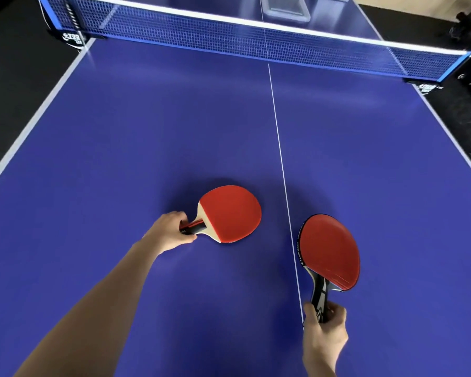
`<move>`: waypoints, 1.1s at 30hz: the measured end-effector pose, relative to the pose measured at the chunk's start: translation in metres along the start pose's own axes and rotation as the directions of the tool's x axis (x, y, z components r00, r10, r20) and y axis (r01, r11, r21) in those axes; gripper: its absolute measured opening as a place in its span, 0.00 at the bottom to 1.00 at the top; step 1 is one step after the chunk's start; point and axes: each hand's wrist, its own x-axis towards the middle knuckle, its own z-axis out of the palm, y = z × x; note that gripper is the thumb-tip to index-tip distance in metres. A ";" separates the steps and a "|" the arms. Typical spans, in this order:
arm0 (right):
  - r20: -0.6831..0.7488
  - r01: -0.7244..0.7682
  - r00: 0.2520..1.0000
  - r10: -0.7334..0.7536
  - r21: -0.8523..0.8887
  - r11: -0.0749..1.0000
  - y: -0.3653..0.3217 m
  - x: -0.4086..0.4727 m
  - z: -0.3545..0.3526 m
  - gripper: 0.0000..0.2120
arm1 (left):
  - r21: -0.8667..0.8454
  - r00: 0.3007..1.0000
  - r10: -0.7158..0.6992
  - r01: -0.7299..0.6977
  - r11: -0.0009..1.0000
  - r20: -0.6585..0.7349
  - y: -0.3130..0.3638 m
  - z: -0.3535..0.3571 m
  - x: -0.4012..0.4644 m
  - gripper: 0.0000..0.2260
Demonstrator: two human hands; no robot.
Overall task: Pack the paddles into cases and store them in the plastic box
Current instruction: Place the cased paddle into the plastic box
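— So where are the paddles sitting?

— Both are lying near the table's [120,131] near edge, either side of its white centre line. The left paddle [230,213] is resting flat, red face up. The right paddle [331,251] is sitting just right of the line, blade tilting up off the surface, it seems.

— And the hands?

— The left hand [172,229] is curling round the short handle, fingers pinching it from the side. The right hand [324,322] is gripping the black handle from below, blade pointing away from the person.

— Why by the handles?

— Probably so the rubber is staying untouched, and so each blade is leading into a case first.

— Any cases showing?

— None that I am seeing. The box [286,10] is waiting beyond the net [229,31], near the far edge, well apart from both paddles.

— So packing is hardly starting?

— I am judging so: both paddles are being held, neither cased.
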 end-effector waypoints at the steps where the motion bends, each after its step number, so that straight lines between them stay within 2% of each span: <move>1: 0.012 -0.002 1.000 0.002 0.006 1.000 -0.001 -0.001 -0.001 0.11 | -0.035 1.000 -0.012 0.012 0.999 0.018 0.003 0.003 -0.007 0.12; 4: 0.045 0.012 0.999 -0.013 0.016 1.000 -0.002 -0.006 -0.008 0.11 | -0.123 0.998 -0.059 0.059 0.991 0.000 0.019 0.021 -0.036 0.12; 8: 0.093 0.055 0.994 -0.056 0.019 0.998 0.002 -0.015 -0.029 0.11 | -0.280 0.976 -0.195 0.161 0.946 -0.098 0.043 0.058 -0.099 0.11; 11: 0.131 0.076 0.988 -0.077 0.014 0.997 0.010 -0.028 -0.051 0.11 | -0.431 0.940 -0.315 0.232 0.872 -0.131 0.062 0.098 -0.159 0.13; 15: 0.166 0.094 0.982 -0.091 -0.007 0.996 0.028 -0.048 -0.083 0.11 | -0.620 0.887 -0.450 0.298 0.725 -0.099 0.085 0.157 -0.231 0.13; 21: 0.250 0.137 0.961 -0.116 -0.068 0.988 0.068 -0.073 -0.123 0.13 | -0.713 0.825 -0.558 0.338 0.614 -0.090 0.118 0.220 -0.297 0.12; 25: 0.312 0.194 0.938 -0.154 -0.100 0.976 0.084 -0.083 -0.134 0.15 | -0.740 0.852 -0.523 0.348 0.575 -0.005 0.128 0.241 -0.314 0.14; 29: 0.395 0.243 0.904 -0.166 -0.152 0.958 0.093 -0.090 -0.134 0.13 | -0.832 0.887 -0.429 0.362 0.421 0.169 0.125 0.249 -0.318 0.14; 32: 0.448 0.294 0.874 -0.188 -0.182 0.938 0.098 -0.097 -0.128 0.13 | -0.908 0.880 -0.359 0.386 0.163 0.310 0.121 0.246 -0.318 0.18; 33: 0.464 0.307 0.866 -0.187 -0.197 0.931 0.100 -0.099 -0.125 0.13 | -0.916 0.882 -0.332 0.387 0.103 0.335 0.120 0.244 -0.320 0.21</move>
